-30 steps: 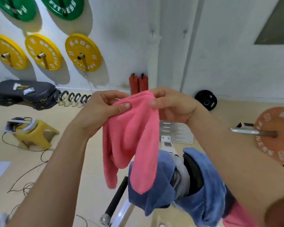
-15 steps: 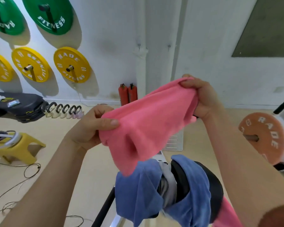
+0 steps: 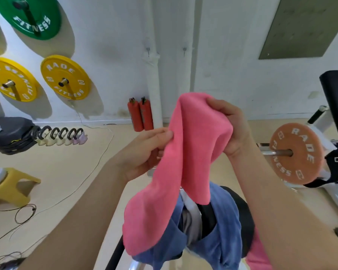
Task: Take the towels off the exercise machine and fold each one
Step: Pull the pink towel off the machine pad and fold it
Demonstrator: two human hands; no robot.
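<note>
RADE FITNESS: yel. plate (image 3: 76, 80), orange plate (image 3: 300, 136), FITNESS: grn plate (image 3: 46, 13)

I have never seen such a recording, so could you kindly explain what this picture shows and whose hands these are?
There is no robot here: a person wears a wide-angle camera on the head, looking forward and down at their own hands. The left hand pinches one edge of a pink towel, and the right hand grips its top. Below, a blue towel and a second pink towel drape over the exercise machine. Yellow weight plates hang on the wall; an orange plate sits on a bar at the right.
</note>
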